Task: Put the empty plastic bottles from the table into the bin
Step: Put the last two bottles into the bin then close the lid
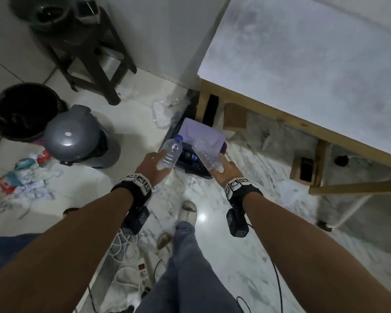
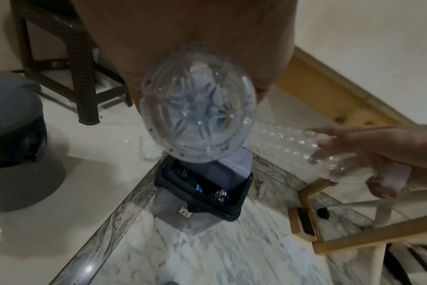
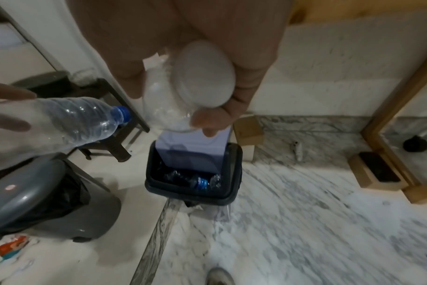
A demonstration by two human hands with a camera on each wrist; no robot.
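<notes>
Left hand (image 1: 152,164) gripped a blue-capped bottle (image 1: 171,152); right hand (image 1: 226,170) gripped a clear bottle (image 1: 205,154), both above the open bin (image 1: 191,168) with bottles inside. Left: grey lidded bin (image 1: 75,136), litter (image 1: 25,175). Beyond: stool (image 1: 93,57), table (image 1: 314,64). No readable writing.

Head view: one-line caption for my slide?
Each hand, left hand and right hand, holds a clear plastic bottle above the open dark rectangular bin.

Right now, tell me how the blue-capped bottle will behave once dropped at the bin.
The blue-capped bottle in the left hand looks empty and thin-walled, so probably light and crushable. Being round and ribbed, it may bounce or roll off the bottles already in the bin rather than settle.
</notes>
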